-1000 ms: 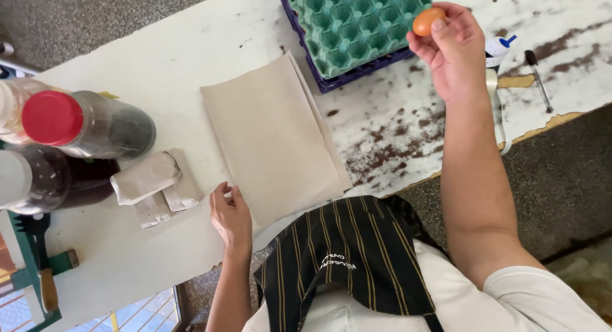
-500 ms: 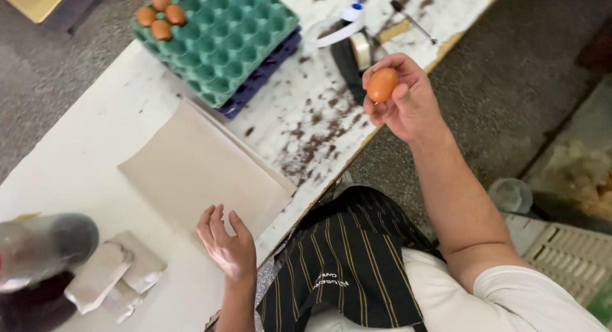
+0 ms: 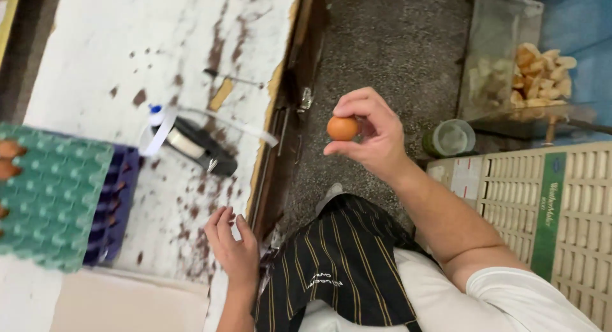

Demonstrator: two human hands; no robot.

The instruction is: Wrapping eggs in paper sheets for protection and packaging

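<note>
My right hand (image 3: 375,133) holds a brown egg (image 3: 343,128) in its fingertips, out over the grey floor beyond the table's edge. My left hand (image 3: 233,248) rests open near the edge of the worn white table (image 3: 115,38), fingers spread, holding nothing. A green egg tray (image 3: 54,201) sits on a purple tray (image 3: 118,204) at the left, with brown eggs (image 3: 7,160) showing at its far left side.
A black tape dispenser (image 3: 201,150) with white tape lies on the table. On the floor stand a clear bin with pale pieces (image 3: 516,70), a small lidded tub (image 3: 449,137) and a beige slotted crate (image 3: 548,211). A tan sheet (image 3: 127,303) lies bottom left.
My right hand has carried the egg off the table and out over the floor. The view has swung right; the bottles have left the frame.
</note>
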